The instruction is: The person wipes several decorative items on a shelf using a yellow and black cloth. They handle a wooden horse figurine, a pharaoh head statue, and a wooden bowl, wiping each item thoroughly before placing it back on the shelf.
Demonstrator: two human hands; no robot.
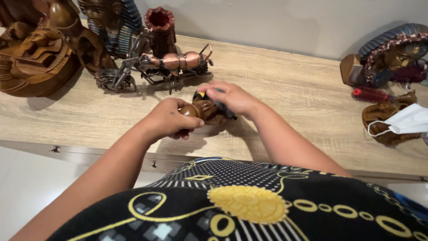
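- Nearest the camera, a black garment [249,205] patterned with yellow chains and a gold medallion fills the lower frame, both forearms reaching out over it toward 12 o'clock.
- At centre, the left hand [167,119] is closed around the rounded brown end of a small brown figurine [204,110], which lies on its side on the pale wooden shelf [290,89]; the right hand [232,97], at 1 o'clock from the left, covers the figurine's dark far end with curled fingers, and whether they pinch something there cannot be told.
- Judged from this grip, the work goes best with the left hand bracing the piece against the shelf while the right moves lightly, as carved detail may chip.
- Just beyond, at 11 o'clock, stands a copper-toned metal motorcycle model [156,67], near enough for a knuckle to nudge.
- Farther, at 10 o'clock, carved wooden busts [40,49]; at 3 o'clock, a striped headdress bust [392,53], a red brush [372,94] and a white face mask [408,120].
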